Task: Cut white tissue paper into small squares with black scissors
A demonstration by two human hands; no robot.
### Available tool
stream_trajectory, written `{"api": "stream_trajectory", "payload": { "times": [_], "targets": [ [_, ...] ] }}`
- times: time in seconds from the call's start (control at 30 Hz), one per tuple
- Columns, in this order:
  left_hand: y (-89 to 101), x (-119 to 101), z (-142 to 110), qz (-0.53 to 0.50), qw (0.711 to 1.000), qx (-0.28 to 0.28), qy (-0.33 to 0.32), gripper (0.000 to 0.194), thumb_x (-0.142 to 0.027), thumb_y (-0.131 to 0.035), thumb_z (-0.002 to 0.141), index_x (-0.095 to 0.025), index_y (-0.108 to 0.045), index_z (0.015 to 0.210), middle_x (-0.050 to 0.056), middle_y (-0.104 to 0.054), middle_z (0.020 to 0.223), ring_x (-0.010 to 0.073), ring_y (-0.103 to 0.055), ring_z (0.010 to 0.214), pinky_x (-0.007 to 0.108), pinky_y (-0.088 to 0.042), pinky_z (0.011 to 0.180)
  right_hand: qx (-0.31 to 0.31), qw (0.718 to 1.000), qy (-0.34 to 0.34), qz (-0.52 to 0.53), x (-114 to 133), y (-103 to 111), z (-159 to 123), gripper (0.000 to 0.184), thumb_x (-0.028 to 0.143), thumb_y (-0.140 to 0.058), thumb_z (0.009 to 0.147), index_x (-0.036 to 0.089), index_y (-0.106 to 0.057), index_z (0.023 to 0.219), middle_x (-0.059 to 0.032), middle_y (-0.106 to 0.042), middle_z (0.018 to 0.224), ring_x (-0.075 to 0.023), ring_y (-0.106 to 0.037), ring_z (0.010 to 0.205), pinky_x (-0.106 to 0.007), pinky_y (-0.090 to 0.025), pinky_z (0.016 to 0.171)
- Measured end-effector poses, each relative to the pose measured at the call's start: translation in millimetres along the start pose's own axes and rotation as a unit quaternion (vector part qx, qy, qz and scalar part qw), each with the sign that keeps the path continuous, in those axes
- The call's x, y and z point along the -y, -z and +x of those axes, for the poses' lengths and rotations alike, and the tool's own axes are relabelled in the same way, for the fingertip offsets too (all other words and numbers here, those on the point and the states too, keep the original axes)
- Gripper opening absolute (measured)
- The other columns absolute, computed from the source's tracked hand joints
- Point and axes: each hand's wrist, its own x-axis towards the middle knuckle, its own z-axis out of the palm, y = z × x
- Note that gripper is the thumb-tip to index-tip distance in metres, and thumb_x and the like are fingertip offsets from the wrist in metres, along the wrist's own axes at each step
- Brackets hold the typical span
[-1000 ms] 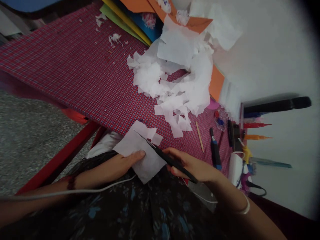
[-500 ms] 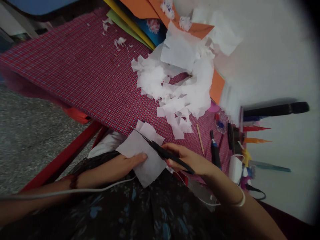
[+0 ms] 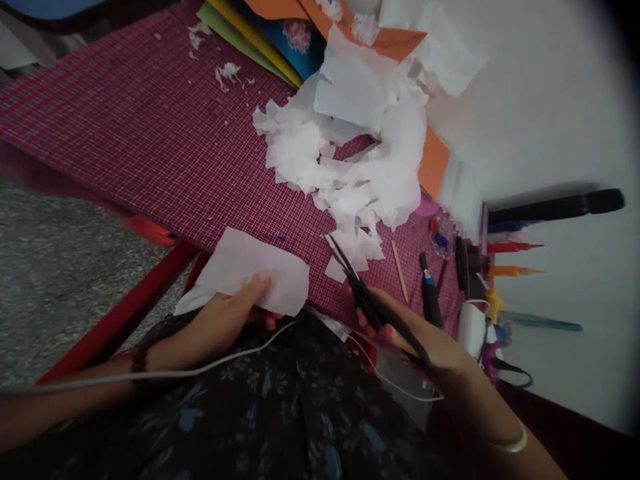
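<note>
Held sheet (image 3: 278, 265): thin paper, matt
Scrap heap (image 3: 400, 160): paper, matt, creased
Scissors (image 3: 369, 303): metal toward tips, dark plastic look behind
Tablecloth (image 3: 150, 127): woven cloth, matt
Stick (image 3: 399, 272): bare wood look
Floor (image 3: 75, 247): speckled, rough-looking

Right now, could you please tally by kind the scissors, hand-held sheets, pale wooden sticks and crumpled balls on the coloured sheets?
Scissors in right hand: 1
Sheets in left hand: 1
Pale wooden sticks: 1
Crumpled balls: 3
Total: 6
</note>
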Motion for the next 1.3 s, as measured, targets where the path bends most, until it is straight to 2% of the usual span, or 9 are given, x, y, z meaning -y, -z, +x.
{"api": "stream_trajectory", "payload": {
  "times": [0.07,0.23,0.43,0.57,0.67,0.87,1.03,1.1,1.3],
  "targets": [
    [-3.8,3,2,-0.043,0.998,0.044,0.009,0.04,-0.052,-0.062,0.089,-0.019,-0.064,0.066,0.002,-0.067,0.072,0.0177,-0.061,0.067,0.029,-0.053,0.071,0.036,0.999,-0.031,-0.005,-3,2,-10,0.082,0.07,-0.069,0.086,0.016,-0.047,0.144,-0.0079,-0.058,0.105,-0.0187,-0.056,0.089,-0.03,-0.05,0.076],
    [-8.8,8,2,-0.11,0.982,0.067,0.141,0.04,-0.046,-0.068,0.086,-0.018,-0.063,0.058,0.002,-0.063,0.061,0.0151,-0.058,0.057,0.026,-0.048,0.056,0.06,0.996,-0.059,-0.014,-15,10,-26,0.08,0.061,-0.076,0.084,0.014,-0.051,0.144,-0.0152,-0.06,0.126,-0.0257,-0.058,0.109,-0.037,-0.051,0.091],
    [-10.1,17,7,-0.187,0.953,0.099,0.214,0.041,-0.048,-0.067,0.084,-0.016,-0.067,0.059,0.005,-0.064,0.061,0.0148,-0.056,0.052,0.026,-0.046,0.053,0.083,0.994,-0.069,-0.029,-26,14,-27,0.072,0.052,-0.075,0.087,0.013,-0.052,0.143,-0.0138,-0.062,0.125,-0.0247,-0.06,0.109,-0.034,-0.052,0.09],
    [-9.3,13,9,-0.08,0.982,0.078,0.151,0.042,-0.052,-0.067,0.08,-0.017,-0.068,0.057,0.005,-0.064,0.06,0.0157,-0.055,0.055,0.027,-0.044,0.056,0.112,0.991,-0.071,-0.023,-21,9,-11,0.072,0.05,-0.079,0.084,0.014,-0.055,0.142,-0.0139,-0.064,0.125,-0.0259,-0.061,0.111,-0.036,-0.052,0.096],
    [-7.2,9,10,0.023,0.994,0.056,0.092,0.042,-0.052,-0.066,0.081,-0.017,-0.07,0.057,0.006,-0.066,0.062,0.0178,-0.058,0.061,0.029,-0.045,0.063,0.128,0.988,-0.081,-0.017,-12,5,1,0.072,0.051,-0.079,0.084,0.014,-0.055,0.141,-0.0135,-0.066,0.121,-0.0242,-0.061,0.107,-0.034,-0.053,0.09],
    [-6.1,9,12,0.035,0.998,0.055,0.022,0.044,-0.054,-0.069,0.079,-0.019,-0.066,0.054,0.006,-0.07,0.068,0.0195,-0.061,0.068,0.03,-0.044,0.069,0.126,0.989,-0.081,0.012,-7,1,13,0.068,0.051,-0.079,0.084,0.013,-0.058,0.136,-0.0097,-0.066,0.109,-0.0179,-0.059,0.093,-0.028,-0.051,0.076],
    [-6.5,6,10,0.056,0.993,0.046,0.088,0.044,-0.056,-0.067,0.079,-0.018,-0.067,0.057,0.005,-0.066,0.061,0.0189,-0.058,0.06,0.031,-0.042,0.062,0.101,0.99,-0.09,0.037,-11,-2,13,0.058,0.051,-0.079,0.084,0.014,-0.063,0.126,-0.004,-0.063,0.094,-0.013,-0.054,0.079,-0.023,-0.045,0.064],
    [-6.2,5,10,0.037,0.995,0.046,0.086,0.045,-0.057,-0.067,0.079,-0.018,-0.067,0.057,0.005,-0.064,0.059,0.0188,-0.057,0.058,0.031,-0.041,0.06,0.096,0.991,-0.091,0.033,-11,-2,11,0.055,0.052,-0.078,0.085,0.014,-0.063,0.123,-0.0025,-0.063,0.091,-0.0116,-0.052,0.075,-0.022,-0.043,0.061],
    [-5.6,3,9,0.017,0.996,0.051,0.072,0.045,-0.057,-0.068,0.079,-0.018,-0.066,0.057,0.004,-0.064,0.061,0.0167,-0.056,0.059,0.029,-0.041,0.06,0.137,0.988,-0.067,-0.006,-2,-5,10,0.065,0.051,-0.076,0.087,0.012,-0.054,0.134,-0.0065,-0.063,0.101,-0.0155,-0.057,0.087,-0.026,-0.049,0.073]
  ]
}}
